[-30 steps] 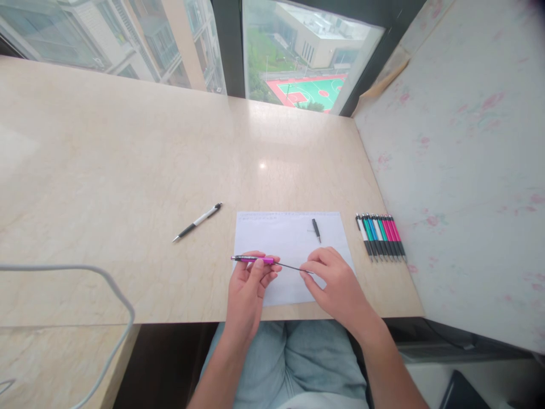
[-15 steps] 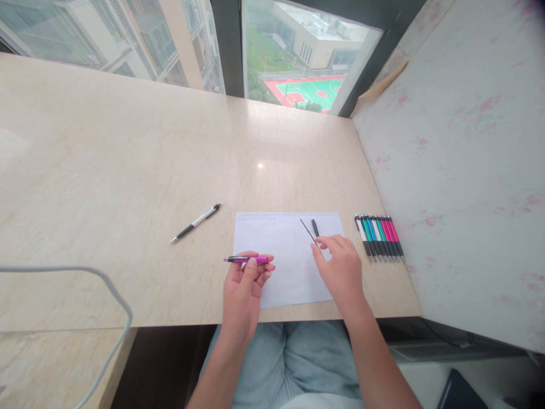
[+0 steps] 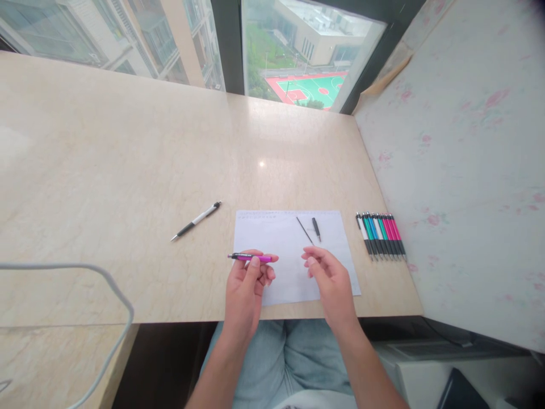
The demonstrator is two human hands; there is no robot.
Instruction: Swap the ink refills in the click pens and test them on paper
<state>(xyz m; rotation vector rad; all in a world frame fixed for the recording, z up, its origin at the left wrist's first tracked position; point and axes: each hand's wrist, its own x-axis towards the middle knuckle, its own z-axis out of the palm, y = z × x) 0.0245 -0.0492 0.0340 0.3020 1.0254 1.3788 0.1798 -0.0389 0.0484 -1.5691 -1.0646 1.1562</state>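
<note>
My left hand (image 3: 244,287) grips the pink barrel (image 3: 251,258); refill (image 3: 305,230) and tip (image 3: 315,228) lie out on the paper (image 3: 276,233) (right hand (image 3: 331,279) empty, slack).

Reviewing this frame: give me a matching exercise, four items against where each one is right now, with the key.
Things:
1. pink pen barrel
2. thin refill
3. black-and-white pen
4. row of pens

Places:
A. on the table, left of the paper
B. on the table, right of the paper
C. held in the left hand
D. lying on the paper beside the small black tip piece

Pairs: 1-C; 2-D; 3-A; 4-B
</note>
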